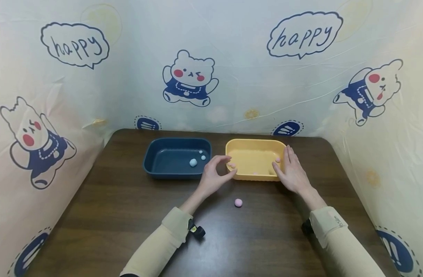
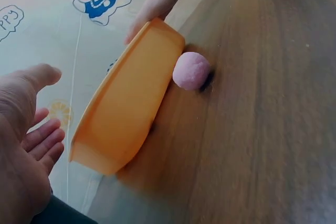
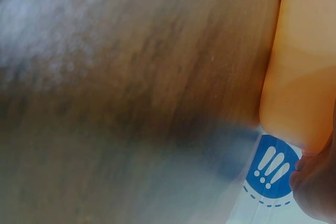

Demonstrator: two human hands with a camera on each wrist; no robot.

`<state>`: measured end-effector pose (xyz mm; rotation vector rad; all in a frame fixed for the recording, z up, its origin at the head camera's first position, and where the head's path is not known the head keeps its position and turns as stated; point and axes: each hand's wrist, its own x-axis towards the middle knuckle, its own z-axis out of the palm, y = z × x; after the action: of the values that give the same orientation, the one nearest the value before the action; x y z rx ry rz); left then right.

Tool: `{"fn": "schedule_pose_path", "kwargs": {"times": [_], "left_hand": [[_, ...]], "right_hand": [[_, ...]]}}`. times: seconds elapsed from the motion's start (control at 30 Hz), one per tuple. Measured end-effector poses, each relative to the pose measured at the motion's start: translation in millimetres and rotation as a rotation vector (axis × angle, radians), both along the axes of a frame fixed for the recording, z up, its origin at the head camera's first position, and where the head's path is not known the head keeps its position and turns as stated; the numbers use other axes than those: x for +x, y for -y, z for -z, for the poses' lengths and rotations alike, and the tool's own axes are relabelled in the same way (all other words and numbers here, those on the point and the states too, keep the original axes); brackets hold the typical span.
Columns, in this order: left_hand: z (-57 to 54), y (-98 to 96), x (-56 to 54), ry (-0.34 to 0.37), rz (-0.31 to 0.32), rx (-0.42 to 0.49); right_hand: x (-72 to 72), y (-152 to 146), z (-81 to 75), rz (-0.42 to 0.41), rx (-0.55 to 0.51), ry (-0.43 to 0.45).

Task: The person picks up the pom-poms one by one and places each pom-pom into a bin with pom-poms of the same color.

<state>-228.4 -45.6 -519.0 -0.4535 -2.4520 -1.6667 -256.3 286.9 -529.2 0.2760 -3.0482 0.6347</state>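
At the left end of a yellow tray [image 1: 256,178], my left hand [image 1: 213,177] is held with thumb and fingers spread apart, and nothing shows between them. The left wrist view shows its palm [image 2: 21,145] a little off the tray's wall. My right hand [image 1: 294,171] rests at the tray's right end, fingers straight along the outside and thumb over the near right rim. Small pink balls [image 1: 233,166] lie inside at the left, and another small pink ball [image 1: 278,159] at the right. A larger pink ball [image 1: 238,202] sits on the table just in front.
Left of the yellow tray stands a dark blue tray [image 1: 173,176] holding a light blue ball [image 1: 193,162] and two smaller ones. Both stand near the back edge of the brown wooden table [image 1: 128,215]. A printed curtain [image 1: 232,77] closes off the back and sides.
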Motion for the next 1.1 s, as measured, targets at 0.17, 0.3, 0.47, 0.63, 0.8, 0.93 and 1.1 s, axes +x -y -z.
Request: {"fn": "schedule_pose_path", "kwargs": {"times": [0.17, 0.3, 0.47, 0.63, 0.8, 0.93, 1.1], "left_hand": [[-0.1, 7.3, 7.0, -0.014, 0.02, -0.005], [-3.3, 11.1, 15.0, 0.004, 0.037, -0.01], [-7.0, 16.1, 27.2, 0.032, 0.053, -0.029], [-6.2, 22.5, 36.8, 0.029, 0.062, -0.042], [-4.7, 27.1, 45.2, 0.053, 0.087, -0.056], [-1.4, 29.1, 50.8, 0.078, 0.115, -0.094], [3.9, 30.8, 55.9, 0.088, 0.143, -0.142]], "right_hand": [[-0.7, 0, -0.2, 0.0, 0.003, -0.009], [-0.9, 0, 0.1, 0.005, -0.001, -0.014], [-0.5, 1, -0.6, 0.003, -0.002, -0.001], [-1.3, 0, 0.2, 0.004, 0.001, 0.006], [-1.3, 1, -0.2, 0.007, 0.002, 0.0], [-1.0, 1, -0.3, 0.003, -0.002, -0.001], [0.1, 1, -0.2, 0.006, -0.002, 0.004]]}}
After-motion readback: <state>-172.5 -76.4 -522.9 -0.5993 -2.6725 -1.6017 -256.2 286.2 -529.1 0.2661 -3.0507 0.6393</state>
